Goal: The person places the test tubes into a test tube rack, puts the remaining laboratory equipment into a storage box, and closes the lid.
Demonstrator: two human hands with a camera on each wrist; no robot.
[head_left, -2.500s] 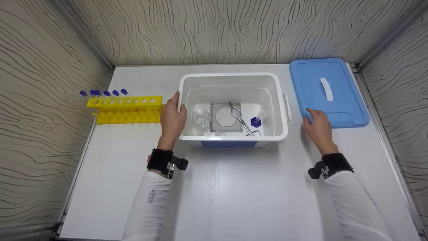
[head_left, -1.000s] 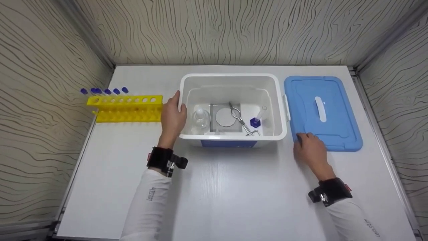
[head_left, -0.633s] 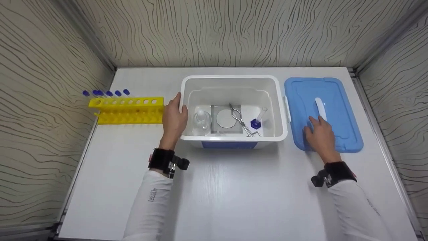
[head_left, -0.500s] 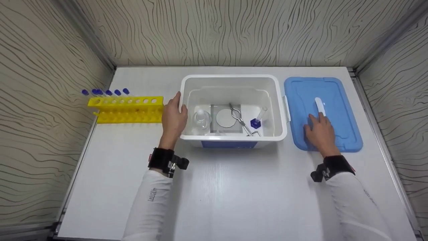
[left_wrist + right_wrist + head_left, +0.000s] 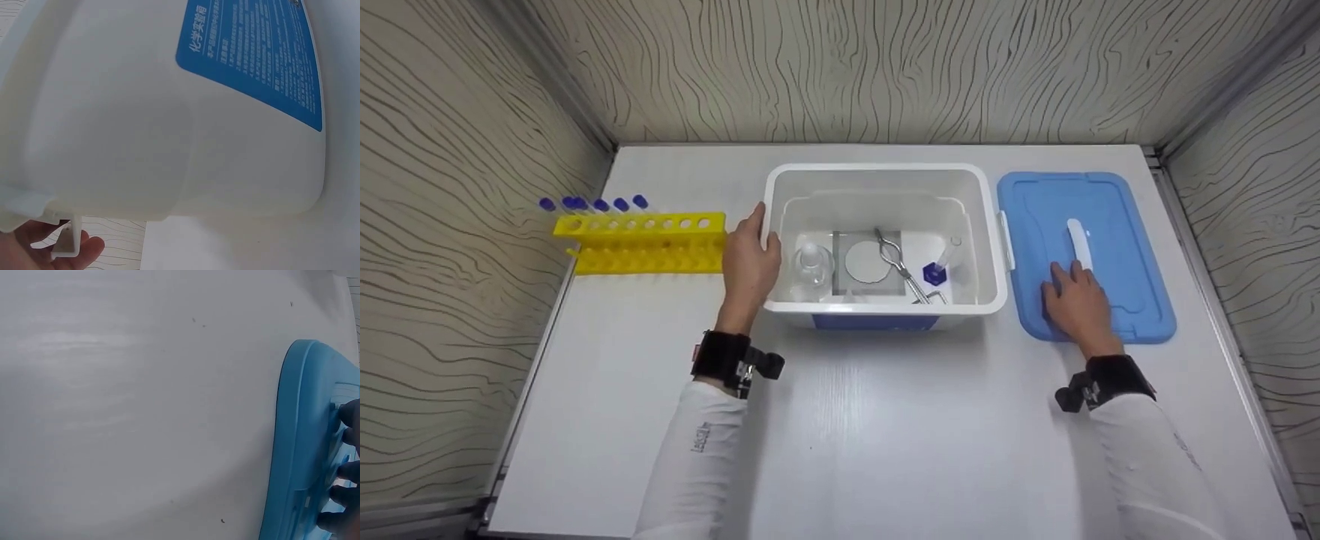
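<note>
A white plastic box [image 5: 877, 307] stands in the middle of the table. My left hand [image 5: 750, 262] rests against its left rim, thumb at the edge; in the left wrist view its fingers [image 5: 91, 252] lie behind the white side latch [image 5: 68, 243]. Inside are a clear glass vessel with a whitish top [image 5: 812, 264], a gauze mat with a white centre [image 5: 867, 262], crucible tongs [image 5: 893, 255] and a small cylinder on a purple hexagonal base [image 5: 935, 274]. On the blue lid [image 5: 1031, 225], my right hand [image 5: 1080, 304] lies with fingers spread near the white handle [image 5: 1078, 240].
A yellow test tube rack [image 5: 649, 259] stands left of my left hand, with several blue-capped tubes [image 5: 601, 205] leaning at its back left. A metal bent piece [image 5: 936, 296] sits by the tongs. Patterned walls [image 5: 885, 67] enclose the table at the back and sides.
The lid has slid towards me and lies straighter beside the box. My right hand has gone from the lid's near-left edge onto its top. My left hand has stayed at the box.
</note>
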